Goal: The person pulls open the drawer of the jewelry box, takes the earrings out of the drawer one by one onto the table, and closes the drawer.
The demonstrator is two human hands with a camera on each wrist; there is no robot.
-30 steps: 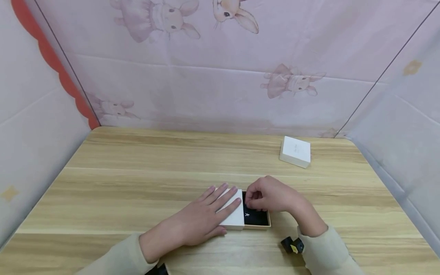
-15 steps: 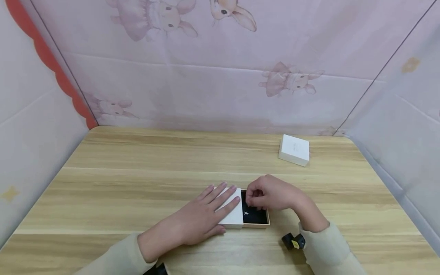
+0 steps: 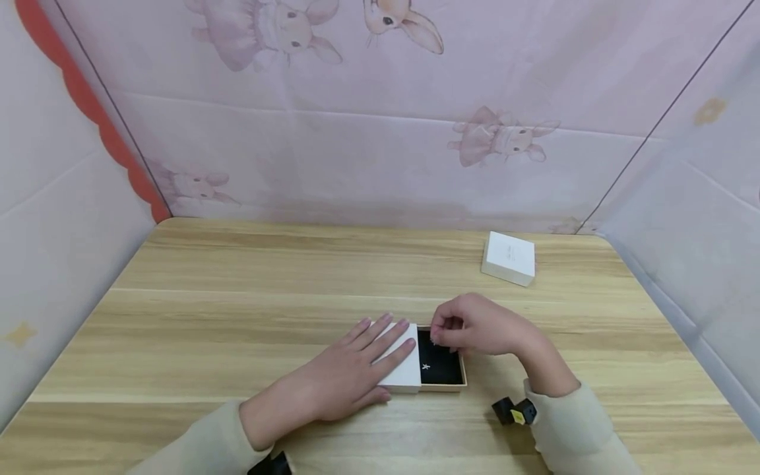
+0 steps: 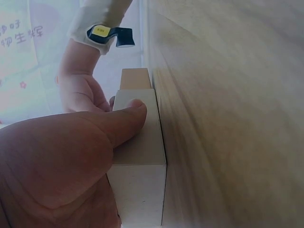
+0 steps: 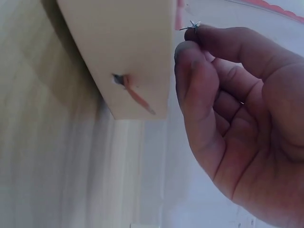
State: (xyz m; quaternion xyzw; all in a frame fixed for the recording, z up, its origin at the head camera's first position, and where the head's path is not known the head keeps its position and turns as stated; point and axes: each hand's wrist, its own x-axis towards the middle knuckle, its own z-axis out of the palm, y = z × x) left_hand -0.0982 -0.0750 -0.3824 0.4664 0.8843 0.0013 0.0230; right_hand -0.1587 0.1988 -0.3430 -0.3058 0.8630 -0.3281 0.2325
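Observation:
My left hand (image 3: 341, 376) lies flat over the white sleeve (image 3: 408, 377) of a small drawer box, fingers spread across its top. In the left wrist view the thumb (image 4: 128, 116) presses the sleeve's side. The drawer (image 3: 442, 388) sticks out to the right, showing a black pad (image 3: 445, 371). A small star-shaped earring (image 3: 425, 366) lies on that pad. My right hand (image 3: 483, 324) is just above the drawer's far right part. Between thumb and index finger it pinches another star-shaped stud earring (image 5: 194, 25), its thin post visible in the right wrist view.
A closed white box (image 3: 508, 258) stands at the back right of the wooden table (image 3: 267, 277). A ribbon pull (image 5: 137, 97) hangs from the drawer's end. Black wrist cameras (image 3: 514, 411) sit by the sleeves. Printed fabric walls surround the table's back and sides.
My right hand has risen slightly and shifted right, away from the pad, with a star earring at its fingertips. My left hand stays on the sleeve.

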